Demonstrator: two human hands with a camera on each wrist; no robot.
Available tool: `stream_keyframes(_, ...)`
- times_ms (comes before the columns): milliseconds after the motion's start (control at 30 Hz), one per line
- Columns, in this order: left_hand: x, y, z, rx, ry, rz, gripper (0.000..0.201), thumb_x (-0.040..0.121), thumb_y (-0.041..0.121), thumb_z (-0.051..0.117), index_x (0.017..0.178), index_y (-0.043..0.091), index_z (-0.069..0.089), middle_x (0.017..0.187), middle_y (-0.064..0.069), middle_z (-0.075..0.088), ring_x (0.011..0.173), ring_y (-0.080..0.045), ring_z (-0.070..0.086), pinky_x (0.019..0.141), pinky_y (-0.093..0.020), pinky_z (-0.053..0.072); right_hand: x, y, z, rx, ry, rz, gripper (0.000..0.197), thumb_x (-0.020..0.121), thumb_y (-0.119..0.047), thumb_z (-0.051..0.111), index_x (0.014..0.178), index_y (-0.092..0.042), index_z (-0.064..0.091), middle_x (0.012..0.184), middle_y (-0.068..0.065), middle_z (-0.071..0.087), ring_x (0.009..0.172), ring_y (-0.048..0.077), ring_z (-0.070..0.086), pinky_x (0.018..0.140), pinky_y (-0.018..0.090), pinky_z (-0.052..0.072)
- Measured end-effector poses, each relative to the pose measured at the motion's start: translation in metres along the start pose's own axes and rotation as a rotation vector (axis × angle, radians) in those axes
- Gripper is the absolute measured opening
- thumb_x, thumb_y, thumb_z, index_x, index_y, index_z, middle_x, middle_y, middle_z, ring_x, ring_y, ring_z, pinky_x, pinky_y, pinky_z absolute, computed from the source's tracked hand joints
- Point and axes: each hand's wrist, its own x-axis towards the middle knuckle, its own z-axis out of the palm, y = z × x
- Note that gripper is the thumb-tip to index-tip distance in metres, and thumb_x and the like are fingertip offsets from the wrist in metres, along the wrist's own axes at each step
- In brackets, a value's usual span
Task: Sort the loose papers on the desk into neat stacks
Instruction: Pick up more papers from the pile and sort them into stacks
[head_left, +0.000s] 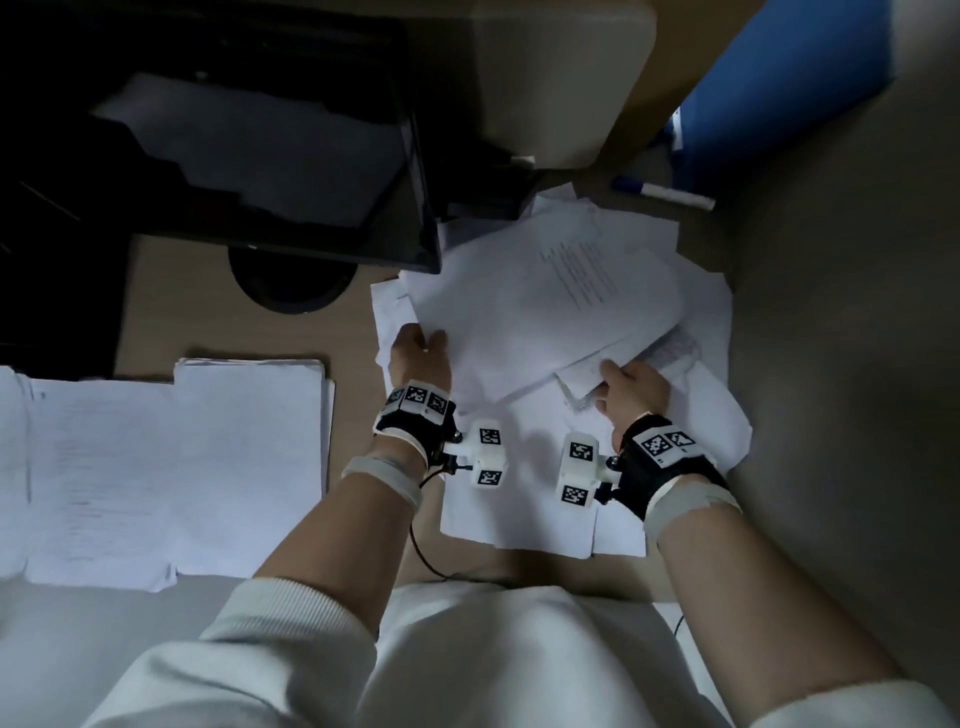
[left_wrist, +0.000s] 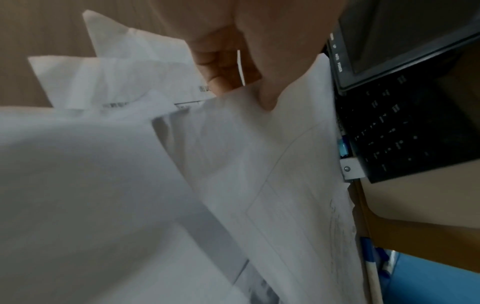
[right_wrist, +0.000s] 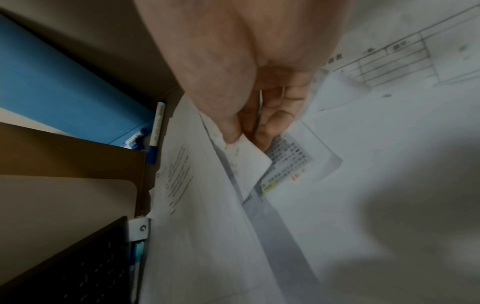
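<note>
Hands clamped on loose sheets (head_left: 545, 312), left hand (head_left: 418, 358) pinching one edge, right hand (head_left: 631, 392) the opposite, neat stack (head_left: 176, 467) beside the left hand.

White loose papers (head_left: 545, 312), some printed with grey text and ruled tables; a blue-capped white marker (head_left: 662, 193); a tan desk (head_left: 182, 291); a black monitor (head_left: 234, 130).

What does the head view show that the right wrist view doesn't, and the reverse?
Only the head view shows the left hand gripping the lifted sheets' left edge, the neat stacks at the left, and the monitor.

Only the right wrist view shows the right hand's thumb pinching the sheets against curled fingers, and a gridded table page.

Both show the right hand, the loose paper pile, the blue-capped marker and the blue folder.
</note>
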Motion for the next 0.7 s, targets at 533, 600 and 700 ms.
stream_keyframes(533, -0.069, -0.054, 0.001, -0.041, -0.278, -0.107, 0.036, 0.073, 0.009, 0.077, 0.101, -0.005, 0.058, 0.085, -0.014, 0.067, 0.073, -0.027, 0.067, 0.076, -0.039, 0.061, -0.077, -0.031, -0.045, 0.416, 0.066, -0.213, 0.043, 0.087, -0.004, 0.055, 0.128, 0.001, 0.046, 0.059, 0.007, 0.059, 0.044, 0.019, 0.059, 0.043, 0.024, 0.047)
stream_keyframes(600, -0.078, -0.065, 0.006, 0.054, -0.308, -0.114, 0.034, 0.077, 0.009, 0.078, 0.097, 0.002, 0.052, 0.090, -0.014, 0.061, 0.082, -0.028, 0.065, 0.082, -0.041, 0.059, -0.086, -0.037, -0.045, 0.457, -0.012, -0.207, 0.053, 0.086, -0.002, 0.053, 0.138, -0.003, 0.042, 0.047, 0.002, 0.053, 0.044, 0.024, 0.060, 0.041, 0.024, 0.047)
stream_keyframes(700, -0.082, -0.076, 0.004, 0.114, -0.355, -0.114, 0.024, 0.082, 0.001, 0.072, 0.080, 0.006, 0.049, 0.095, -0.016, 0.064, 0.090, -0.031, 0.068, 0.087, -0.045, 0.058, -0.105, -0.048, -0.041, 0.443, -0.093, -0.293, 0.049, 0.085, -0.003, 0.054, 0.133, -0.011, 0.047, 0.058, 0.003, 0.061, 0.041, 0.022, 0.057, 0.040, 0.024, 0.046)
